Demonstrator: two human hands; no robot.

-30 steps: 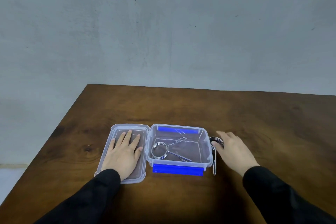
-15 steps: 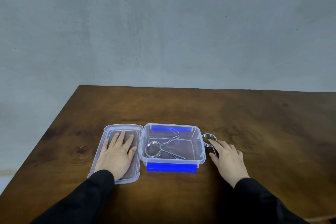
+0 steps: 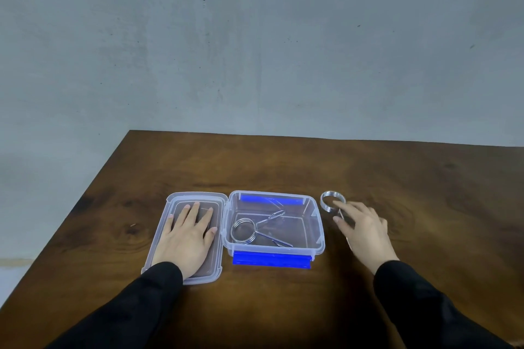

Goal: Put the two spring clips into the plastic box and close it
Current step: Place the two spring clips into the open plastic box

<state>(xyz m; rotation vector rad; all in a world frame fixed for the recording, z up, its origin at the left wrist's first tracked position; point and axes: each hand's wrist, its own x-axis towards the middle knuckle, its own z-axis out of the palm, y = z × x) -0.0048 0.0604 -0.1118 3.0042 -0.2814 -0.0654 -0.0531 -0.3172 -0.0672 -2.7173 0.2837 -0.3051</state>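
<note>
Nearest, two black sleeves reach forward over the wooden worktop. The left hand lies flat, fingers spread, on the opened lid, holding nothing. Beside it the clear plastic box with blue latches already holds one spring clip, its coil left and its legs running right. The right hand is loosely open, thumb and forefinger parted over the legs of the second spring clip, not yet closed on it. That clip lies on the worktop just right of the box, coil at the far end beyond the fingertips, legs running back under the hand; the right hand is plainly nearer.
</note>
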